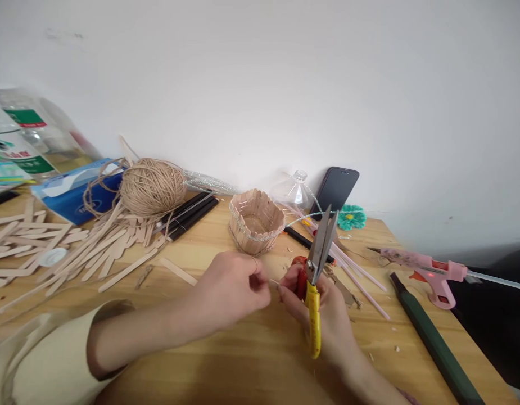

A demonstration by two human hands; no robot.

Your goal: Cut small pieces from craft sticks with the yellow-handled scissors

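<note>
My left hand [238, 281] is closed in a pinch near the middle of the table. A short, thin pale strand [275, 282] runs from its fingertips to the thumb and finger of my right hand [327, 309]; its material is too small to tell. My right hand also holds scissors [313, 281] with red and yellow handles, their blades pointing up and slightly parted. Just beyond my hands stands a small basket [256, 222] of wooden sticks, with a glittery silver cord around it. That cord trails right towards a green fuzzy flower [351, 217] with a yellow centre.
At left lie loose craft sticks [103, 247], a ball of twine [152, 187] and a blue tissue pack [80, 194]. Behind are a clear bottle top [299, 191] and a phone [336, 190]. A pink glue gun [432, 270] and a dark green bar [432, 337] lie right.
</note>
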